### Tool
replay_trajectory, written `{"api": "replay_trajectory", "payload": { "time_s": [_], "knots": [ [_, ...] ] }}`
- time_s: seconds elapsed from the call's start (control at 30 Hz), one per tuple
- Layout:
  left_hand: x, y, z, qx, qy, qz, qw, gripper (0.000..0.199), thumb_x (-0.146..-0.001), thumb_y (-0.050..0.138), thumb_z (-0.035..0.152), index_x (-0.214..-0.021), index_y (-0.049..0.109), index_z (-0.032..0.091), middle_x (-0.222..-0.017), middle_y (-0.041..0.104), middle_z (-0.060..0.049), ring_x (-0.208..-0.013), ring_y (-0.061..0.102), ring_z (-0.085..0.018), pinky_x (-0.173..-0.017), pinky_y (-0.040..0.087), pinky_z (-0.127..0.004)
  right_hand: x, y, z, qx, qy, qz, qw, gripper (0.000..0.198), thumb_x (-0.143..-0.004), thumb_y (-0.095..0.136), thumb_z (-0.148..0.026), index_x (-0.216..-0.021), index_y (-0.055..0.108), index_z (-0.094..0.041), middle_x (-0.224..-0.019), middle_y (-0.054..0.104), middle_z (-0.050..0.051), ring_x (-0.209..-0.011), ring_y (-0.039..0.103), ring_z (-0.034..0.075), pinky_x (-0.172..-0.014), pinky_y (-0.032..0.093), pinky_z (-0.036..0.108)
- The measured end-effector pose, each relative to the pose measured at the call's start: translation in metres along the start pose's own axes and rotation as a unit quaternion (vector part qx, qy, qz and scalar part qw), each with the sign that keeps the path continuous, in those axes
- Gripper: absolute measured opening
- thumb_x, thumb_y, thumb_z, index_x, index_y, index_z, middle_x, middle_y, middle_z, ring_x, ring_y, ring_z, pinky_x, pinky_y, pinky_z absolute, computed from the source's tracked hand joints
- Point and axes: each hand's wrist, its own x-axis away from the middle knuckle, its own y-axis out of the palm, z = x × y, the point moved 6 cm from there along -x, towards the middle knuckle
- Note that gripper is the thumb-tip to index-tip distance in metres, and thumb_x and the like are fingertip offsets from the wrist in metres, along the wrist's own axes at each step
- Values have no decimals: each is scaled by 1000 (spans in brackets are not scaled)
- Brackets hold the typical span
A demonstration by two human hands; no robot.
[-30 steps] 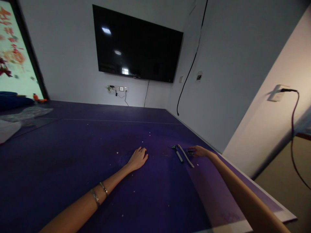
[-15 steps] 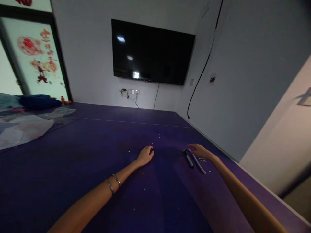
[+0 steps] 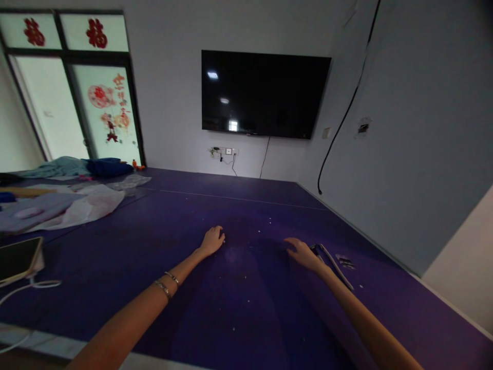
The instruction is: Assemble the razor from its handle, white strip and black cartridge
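My left hand (image 3: 213,240), with two bracelets (image 3: 166,285) on its forearm, rests low over the purple tabletop (image 3: 185,308). Its fingers are loosely bent, and nothing visible is held. A tiny white bit lies by its fingertips. To the right, my right hand (image 3: 303,253) is open, fingers stretched towards the left, thumb apart, holding nothing. Just beyond its wrist lies a long, thin, curved grey strip (image 3: 337,267). Beside the strip, a dark-headed hand tool (image 3: 315,248) is mostly hidden by the hand. A small flat printed piece (image 3: 345,261) lies farther right.
White specks (image 3: 259,231) are scattered across the tabletop. At left are a phone (image 3: 19,261) with a white cable (image 3: 46,283), plastic sheeting (image 3: 98,203) and blue cloth (image 3: 110,167). A black cable (image 3: 339,128) hangs by the right wall. A television (image 3: 265,95) is mounted ahead.
My right hand has moved left, away from the tool and strip, and its fingers now reach over the tabletop. The view has swung left, bringing the phone into sight.
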Motion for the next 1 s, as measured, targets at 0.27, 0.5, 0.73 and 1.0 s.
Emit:
{"api": "replay_trajectory", "payload": {
  "time_s": [0.27,0.5,0.73,1.0],
  "knots": [
    [15,9,-7,-50,-1,-30,998,39,-87,36,32,-117,47,12,-127,50,-16,-124,37,-30,-100,29,-46,16,35,5,27,63,40,997,40,-82,41,-27,-117,56,-17,-126,54,10,-118,46,23,-98,35,40],
    [20,5,-1,-77,8,-31,997,41,-87,34,32,-121,45,11,-129,48,-16,-126,35,-30,-100,29,-45,19,36,1,59,62,37,996,39,-84,37,-27,-116,58,-16,-127,53,9,-119,45,25,-97,36,40],
    [22,5,-2,-75,7,-26,997,41,-87,34,32,-121,45,11,-129,48,-16,-127,35,-30,-101,29,-44,20,37,0,64,53,37,996,41,-85,35,-26,-118,57,-14,-127,53,10,-121,44,25,-99,36,40],
    [22,8,-7,-63,7,-51,997,40,-87,34,33,-119,49,15,-135,43,-13,-129,31,-29,-103,26,-46,22,37,-1,47,46,43,997,41,-84,36,-24,-118,57,-13,-127,53,13,-122,43,25,-100,35,41]
  ]
}}
